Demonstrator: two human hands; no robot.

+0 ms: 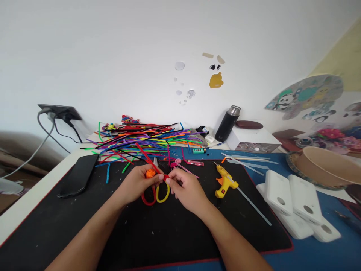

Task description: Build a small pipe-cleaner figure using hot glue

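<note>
My left hand is closed around a red pipe cleaner, whose free length points up and away to the left. An orange ball-like piece shows at the same hand's fingers. My right hand pinches the red pipe cleaner's other end, close to my left fingertips. Beneath both hands, scissors with one red and one yellow handle loop lie on the black mat. The hands partly hide the scissors.
Many coloured pipe cleaners are heaped along the wall. A yellow glue gun lies to the right, near glue sticks. White devices are stacked farther right, beside a large bowl. A black phone and a black thermos are also there.
</note>
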